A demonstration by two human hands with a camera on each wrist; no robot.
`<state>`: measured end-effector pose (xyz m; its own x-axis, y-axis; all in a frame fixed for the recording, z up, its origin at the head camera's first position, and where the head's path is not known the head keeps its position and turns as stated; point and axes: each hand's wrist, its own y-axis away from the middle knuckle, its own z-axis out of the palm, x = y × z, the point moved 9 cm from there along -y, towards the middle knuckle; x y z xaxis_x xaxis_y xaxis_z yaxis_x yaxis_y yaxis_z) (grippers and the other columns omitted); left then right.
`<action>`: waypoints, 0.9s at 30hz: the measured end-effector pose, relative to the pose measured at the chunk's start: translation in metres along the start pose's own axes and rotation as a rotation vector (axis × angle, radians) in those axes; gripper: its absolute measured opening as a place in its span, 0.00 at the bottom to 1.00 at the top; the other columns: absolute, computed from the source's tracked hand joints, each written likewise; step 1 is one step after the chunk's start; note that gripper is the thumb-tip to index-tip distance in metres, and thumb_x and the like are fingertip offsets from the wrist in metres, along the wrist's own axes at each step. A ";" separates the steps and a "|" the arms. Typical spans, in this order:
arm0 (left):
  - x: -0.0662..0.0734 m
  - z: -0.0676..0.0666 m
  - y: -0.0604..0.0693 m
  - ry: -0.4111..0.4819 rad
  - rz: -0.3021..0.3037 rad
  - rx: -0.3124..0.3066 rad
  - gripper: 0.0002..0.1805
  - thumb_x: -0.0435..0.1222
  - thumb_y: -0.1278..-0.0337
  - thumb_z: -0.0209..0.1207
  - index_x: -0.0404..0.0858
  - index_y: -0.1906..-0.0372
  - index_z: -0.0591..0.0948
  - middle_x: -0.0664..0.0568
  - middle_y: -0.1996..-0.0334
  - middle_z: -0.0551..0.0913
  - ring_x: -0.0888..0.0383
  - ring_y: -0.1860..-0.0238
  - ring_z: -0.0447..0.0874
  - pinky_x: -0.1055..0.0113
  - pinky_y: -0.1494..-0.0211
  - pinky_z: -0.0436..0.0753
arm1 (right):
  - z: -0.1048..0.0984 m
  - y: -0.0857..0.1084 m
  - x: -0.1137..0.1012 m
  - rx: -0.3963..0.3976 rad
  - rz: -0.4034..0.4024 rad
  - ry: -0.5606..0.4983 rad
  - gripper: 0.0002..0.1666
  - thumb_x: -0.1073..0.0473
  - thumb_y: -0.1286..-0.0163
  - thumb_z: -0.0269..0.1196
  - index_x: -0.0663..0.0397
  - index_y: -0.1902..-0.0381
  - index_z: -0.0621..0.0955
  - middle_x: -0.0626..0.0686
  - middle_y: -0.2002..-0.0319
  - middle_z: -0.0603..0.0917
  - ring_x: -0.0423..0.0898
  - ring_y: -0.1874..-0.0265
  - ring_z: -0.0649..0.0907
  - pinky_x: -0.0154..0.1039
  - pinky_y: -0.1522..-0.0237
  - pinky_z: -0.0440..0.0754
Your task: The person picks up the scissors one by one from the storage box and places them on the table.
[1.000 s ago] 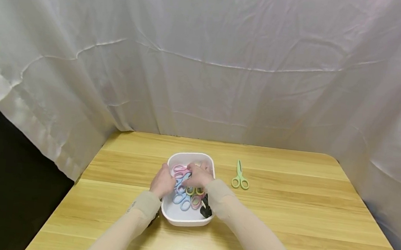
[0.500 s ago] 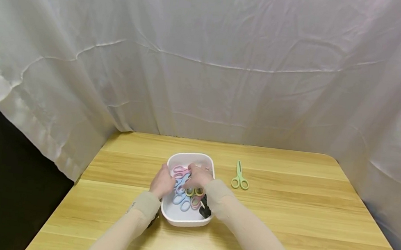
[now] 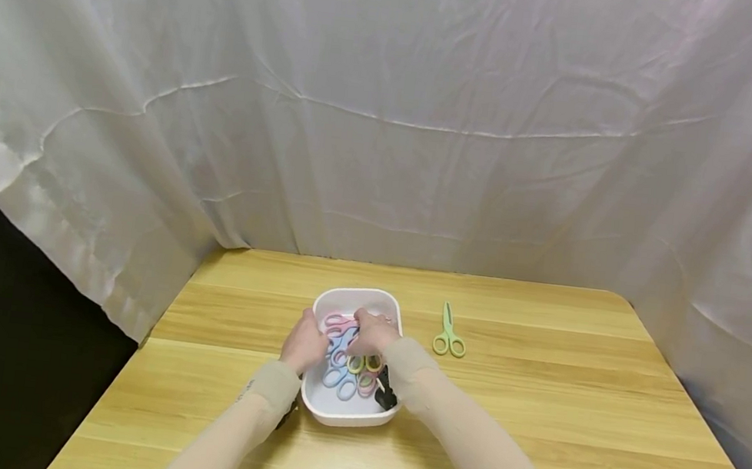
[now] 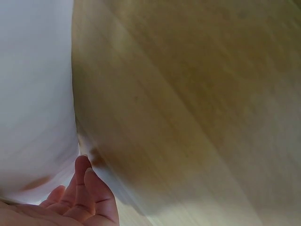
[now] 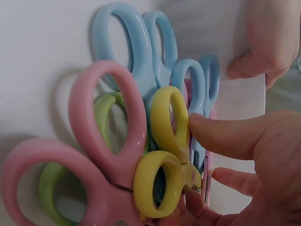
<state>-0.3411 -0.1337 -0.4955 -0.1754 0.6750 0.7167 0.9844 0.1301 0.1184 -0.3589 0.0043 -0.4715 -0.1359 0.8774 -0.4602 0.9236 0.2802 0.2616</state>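
A white plastic bin stands on the table with several pairs of scissors heaped in it. My left hand grips its left wall, thumb inside and fingers outside, as the left wrist view also shows. My right hand reaches into the bin and pinches the yellow scissors near their pivot, thumb by one handle loop and fingers below. Beside these lie pink scissors, over green scissors. Blue scissors lie behind. Most blades are hidden under the handles and my fingers.
One pair of light green scissors lies on the wooden table, right of the bin. A pale curtain hangs behind the table's far edge and along the sides. Black cloth is at the left.
The yellow scissors have shifted very slightly toward me, and my right thumb and fingers have moved a little. My left hand and the bin stay in place.
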 end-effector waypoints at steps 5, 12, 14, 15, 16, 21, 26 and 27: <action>0.000 -0.001 0.000 0.005 0.001 0.007 0.34 0.28 0.42 0.53 0.24 0.30 0.60 0.29 0.42 0.77 0.37 0.44 0.81 0.43 0.37 0.81 | 0.000 -0.001 -0.001 -0.008 -0.014 0.007 0.43 0.55 0.45 0.75 0.52 0.32 0.71 0.58 0.43 0.81 0.54 0.44 0.78 0.50 0.35 0.76; 0.000 0.000 0.000 -0.001 0.007 0.002 0.34 0.28 0.43 0.53 0.23 0.30 0.60 0.28 0.41 0.77 0.36 0.43 0.81 0.43 0.38 0.81 | 0.003 0.001 0.000 -0.040 -0.001 -0.006 0.50 0.50 0.49 0.79 0.51 0.31 0.70 0.60 0.41 0.80 0.55 0.43 0.77 0.52 0.36 0.78; 0.000 0.000 -0.001 -0.005 0.008 0.000 0.35 0.28 0.43 0.53 0.23 0.30 0.59 0.28 0.41 0.76 0.36 0.43 0.80 0.43 0.38 0.82 | 0.003 0.002 -0.001 -0.042 -0.005 -0.014 0.50 0.51 0.49 0.79 0.52 0.30 0.69 0.60 0.40 0.79 0.56 0.41 0.77 0.53 0.35 0.77; -0.001 0.000 -0.001 -0.005 0.007 -0.001 0.35 0.28 0.43 0.53 0.23 0.30 0.59 0.28 0.41 0.76 0.36 0.43 0.80 0.43 0.38 0.82 | 0.002 0.003 -0.001 -0.042 -0.009 -0.019 0.50 0.52 0.49 0.79 0.53 0.30 0.69 0.60 0.39 0.79 0.56 0.40 0.77 0.53 0.34 0.77; -0.001 0.000 -0.001 -0.004 0.006 -0.001 0.35 0.28 0.43 0.53 0.23 0.29 0.59 0.28 0.41 0.76 0.36 0.43 0.81 0.43 0.38 0.82 | 0.002 0.003 -0.001 -0.041 -0.012 -0.018 0.50 0.53 0.49 0.79 0.53 0.31 0.69 0.60 0.39 0.79 0.56 0.39 0.76 0.53 0.33 0.75; -0.002 0.001 -0.002 0.005 -0.003 0.000 0.35 0.28 0.43 0.54 0.23 0.30 0.60 0.28 0.42 0.77 0.36 0.43 0.81 0.43 0.39 0.82 | 0.000 0.003 -0.001 -0.035 -0.021 -0.004 0.48 0.59 0.51 0.79 0.54 0.32 0.71 0.59 0.40 0.80 0.56 0.38 0.76 0.52 0.30 0.70; -0.002 0.001 -0.002 0.004 -0.007 0.001 0.35 0.28 0.43 0.54 0.24 0.30 0.60 0.28 0.42 0.77 0.36 0.43 0.80 0.42 0.37 0.81 | 0.002 0.001 0.000 -0.043 -0.026 0.001 0.48 0.65 0.53 0.78 0.55 0.33 0.71 0.59 0.41 0.80 0.55 0.41 0.77 0.50 0.34 0.74; -0.002 0.001 -0.002 0.002 -0.006 0.001 0.35 0.28 0.43 0.54 0.24 0.30 0.60 0.28 0.41 0.77 0.36 0.43 0.80 0.42 0.37 0.81 | 0.002 0.001 0.000 -0.043 -0.028 -0.003 0.48 0.65 0.54 0.77 0.55 0.33 0.71 0.59 0.41 0.80 0.55 0.41 0.77 0.50 0.35 0.76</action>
<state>-0.3423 -0.1346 -0.4981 -0.1813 0.6728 0.7173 0.9833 0.1346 0.1224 -0.3576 0.0037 -0.4727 -0.1602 0.8681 -0.4699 0.9031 0.3210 0.2851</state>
